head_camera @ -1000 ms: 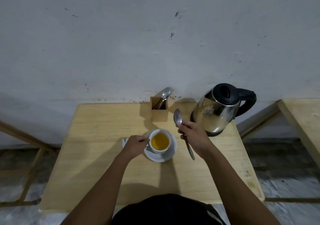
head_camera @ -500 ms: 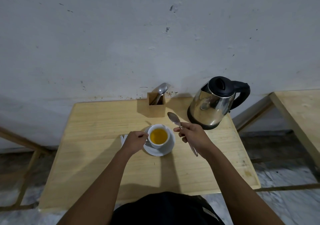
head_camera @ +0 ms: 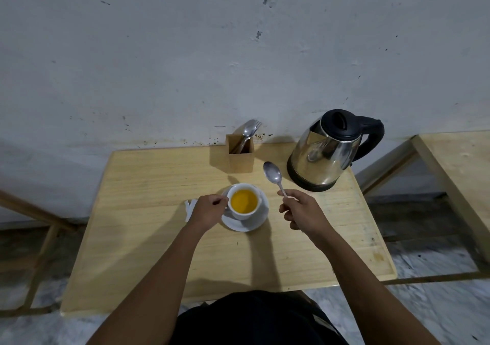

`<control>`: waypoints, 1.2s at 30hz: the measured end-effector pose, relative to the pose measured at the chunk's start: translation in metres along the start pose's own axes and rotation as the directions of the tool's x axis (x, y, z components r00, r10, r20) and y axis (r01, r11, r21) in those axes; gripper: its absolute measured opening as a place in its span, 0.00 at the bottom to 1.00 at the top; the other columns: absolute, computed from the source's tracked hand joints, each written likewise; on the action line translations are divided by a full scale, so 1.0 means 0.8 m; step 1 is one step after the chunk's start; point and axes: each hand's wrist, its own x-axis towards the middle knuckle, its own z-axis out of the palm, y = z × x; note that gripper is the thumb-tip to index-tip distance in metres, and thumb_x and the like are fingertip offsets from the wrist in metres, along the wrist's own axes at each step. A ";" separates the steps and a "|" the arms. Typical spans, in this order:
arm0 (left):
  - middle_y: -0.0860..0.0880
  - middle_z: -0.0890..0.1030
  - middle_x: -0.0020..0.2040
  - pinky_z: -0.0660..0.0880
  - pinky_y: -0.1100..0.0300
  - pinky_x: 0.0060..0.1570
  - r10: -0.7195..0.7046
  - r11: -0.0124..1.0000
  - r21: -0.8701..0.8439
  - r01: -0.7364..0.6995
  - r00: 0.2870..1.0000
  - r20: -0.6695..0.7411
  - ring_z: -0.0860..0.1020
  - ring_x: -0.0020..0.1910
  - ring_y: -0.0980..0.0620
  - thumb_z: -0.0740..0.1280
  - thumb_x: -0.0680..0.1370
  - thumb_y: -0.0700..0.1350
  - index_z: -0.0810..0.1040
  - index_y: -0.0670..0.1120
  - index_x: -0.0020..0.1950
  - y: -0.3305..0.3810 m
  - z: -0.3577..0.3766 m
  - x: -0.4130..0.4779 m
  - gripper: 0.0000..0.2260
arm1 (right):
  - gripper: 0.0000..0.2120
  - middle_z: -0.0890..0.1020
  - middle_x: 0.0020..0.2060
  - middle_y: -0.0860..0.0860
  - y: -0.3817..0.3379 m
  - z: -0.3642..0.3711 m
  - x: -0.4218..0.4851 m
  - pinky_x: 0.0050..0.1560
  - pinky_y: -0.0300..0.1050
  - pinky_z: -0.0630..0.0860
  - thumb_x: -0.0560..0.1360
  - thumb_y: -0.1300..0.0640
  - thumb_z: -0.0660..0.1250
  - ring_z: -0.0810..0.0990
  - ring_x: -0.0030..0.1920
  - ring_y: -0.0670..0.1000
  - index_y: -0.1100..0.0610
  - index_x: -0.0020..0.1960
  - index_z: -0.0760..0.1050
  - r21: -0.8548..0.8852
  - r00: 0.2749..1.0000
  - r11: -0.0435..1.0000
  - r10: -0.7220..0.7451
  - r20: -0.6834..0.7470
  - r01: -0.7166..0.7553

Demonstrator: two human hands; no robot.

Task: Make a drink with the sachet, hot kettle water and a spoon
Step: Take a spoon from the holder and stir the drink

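A white cup (head_camera: 240, 213) full of orange-yellow drink stands on a white saucer (head_camera: 258, 219) in the middle of the wooden table (head_camera: 148, 228). My left hand (head_camera: 208, 209) grips the cup at its left side, where the handle is hidden. My right hand (head_camera: 301, 208) holds a metal spoon (head_camera: 273, 173) by its handle, bowl pointing up and away, above the table just right of the cup. A white sachet (head_camera: 190, 208) lies partly hidden behind my left hand. The steel kettle (head_camera: 327, 153) with its black lid stands at the back right.
A small wooden holder (head_camera: 240, 157) with cutlery stands against the wall behind the cup. A second wooden table (head_camera: 461, 169) sits to the right across a gap. The wall runs along the table's far edge.
My right hand has moved the spoon a little to the right, away from the cup. The left hand stays on the cup.
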 end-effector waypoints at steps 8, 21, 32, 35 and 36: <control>0.44 0.82 0.49 0.74 0.54 0.45 0.034 0.999 0.008 -0.034 0.999 0.002 0.76 0.39 0.50 0.61 0.79 0.42 0.80 0.42 0.57 -0.018 0.002 0.002 0.12 | 0.11 0.77 0.33 0.47 0.010 -0.011 0.005 0.33 0.42 0.66 0.81 0.54 0.58 0.71 0.30 0.44 0.57 0.58 0.75 -0.462 0.989 0.879 -0.146 -0.025 0.118; 0.44 0.83 0.54 0.72 0.59 0.48 0.105 0.991 0.071 -0.110 0.992 0.065 0.78 0.50 0.49 0.63 0.78 0.41 0.81 0.42 0.57 -0.029 -0.002 0.008 0.11 | 0.09 0.86 0.44 0.46 -0.019 -0.014 -0.008 0.39 0.44 0.75 0.79 0.46 0.61 0.83 0.43 0.50 0.45 0.55 0.76 -0.900 0.912 0.343 -0.392 0.123 0.269; 0.48 0.81 0.45 0.71 0.67 0.41 0.152 0.981 0.114 -0.159 0.986 0.070 0.77 0.43 0.53 0.63 0.78 0.39 0.82 0.41 0.51 -0.026 -0.002 0.011 0.09 | 0.14 0.84 0.42 0.49 -0.039 0.046 0.029 0.32 0.42 0.62 0.79 0.51 0.57 0.80 0.40 0.53 0.48 0.51 0.81 -0.918 0.861 -0.087 -0.323 0.393 0.387; 0.46 0.82 0.47 0.71 0.65 0.41 0.151 0.980 0.117 -0.158 0.986 0.070 0.77 0.45 0.52 0.62 0.78 0.39 0.82 0.41 0.51 -0.025 -0.002 0.013 0.09 | 0.14 0.83 0.40 0.50 -0.050 0.063 0.043 0.30 0.41 0.61 0.80 0.51 0.56 0.76 0.35 0.52 0.51 0.49 0.81 -0.908 0.852 -0.139 -0.315 0.419 0.396; 0.45 0.83 0.48 0.71 0.64 0.42 0.151 0.980 0.118 -0.158 0.986 0.070 0.77 0.45 0.52 0.62 0.78 0.39 0.82 0.41 0.51 -0.025 -0.002 0.013 0.09 | 0.15 0.83 0.39 0.49 -0.054 0.066 0.050 0.30 0.41 0.62 0.81 0.50 0.56 0.76 0.34 0.51 0.51 0.49 0.81 -0.908 0.850 -0.145 -0.318 0.420 0.394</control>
